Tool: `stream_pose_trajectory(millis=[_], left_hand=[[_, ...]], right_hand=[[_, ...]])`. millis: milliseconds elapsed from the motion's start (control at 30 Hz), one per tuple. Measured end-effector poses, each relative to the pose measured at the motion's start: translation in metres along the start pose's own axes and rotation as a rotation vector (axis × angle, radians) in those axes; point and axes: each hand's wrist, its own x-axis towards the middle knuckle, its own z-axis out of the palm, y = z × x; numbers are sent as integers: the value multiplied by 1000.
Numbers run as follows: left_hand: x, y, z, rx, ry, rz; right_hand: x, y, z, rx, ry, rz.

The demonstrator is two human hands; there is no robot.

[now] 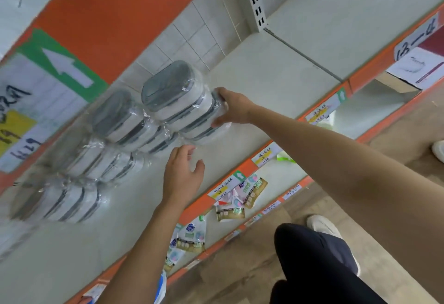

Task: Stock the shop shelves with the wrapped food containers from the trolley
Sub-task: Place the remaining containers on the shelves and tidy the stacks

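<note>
The wrapped food containers are sitting in a row of stacked bundles on the pale shelf, close against the tiled back wall, each with a grey lid under clear film. The right hand is gripping the end of the nearest stack, fingers curled round the wrapped side as it rests on the shelf. The left hand is hovering just in front of the same stack, fingers relaxed and holding nothing. Several bundles are already lining the left part of the shelf, so the stocking is looking well under way, and this stack seems to be getting its final placing. To the right the shelf is showing bare board, so there is room for more. The trolley is not appearing in view, so how many containers are remaining cannot be told. Small printed packets are hanging below the orange shelf edge.
</note>
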Motion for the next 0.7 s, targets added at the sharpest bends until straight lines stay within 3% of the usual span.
stream_pose_trajectory(millis=[533, 700], left_hand=[[-58, 18, -22, 19, -108, -24], [-58, 18, -30, 54, -157, -54]], right_hand=[[-105, -2, -21, -128, -106, 110], [-117, -25, -39, -57, -23, 55]])
